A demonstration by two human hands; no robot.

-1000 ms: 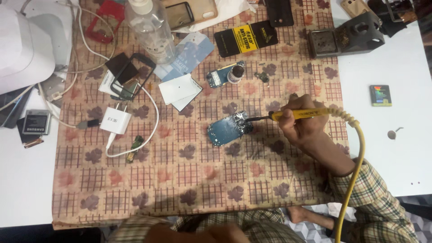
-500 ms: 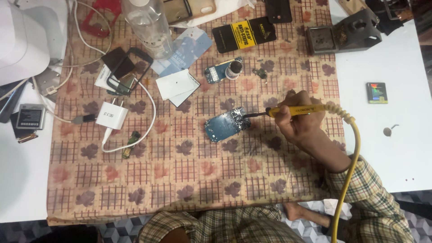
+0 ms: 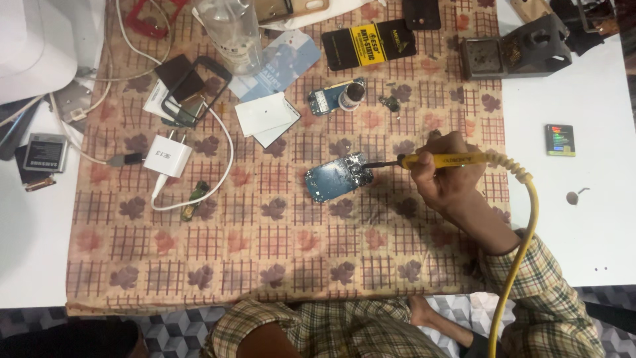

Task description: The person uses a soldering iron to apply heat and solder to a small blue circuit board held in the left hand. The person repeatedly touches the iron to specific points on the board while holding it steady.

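Head view looks down on a patterned cloth (image 3: 265,252) spread over a white counter (image 3: 583,219). Only the right hand (image 3: 445,180) shows, fingers closed around a yellow soldering iron (image 3: 442,160) whose dark tip touches the right end of a blue circuit board (image 3: 336,177) lying near the cloth's middle. A yellow coiled cable (image 3: 523,219) runs from the iron toward the checked sleeve. Well to the left sit a white charger (image 3: 167,155) and a phone battery (image 3: 44,152)
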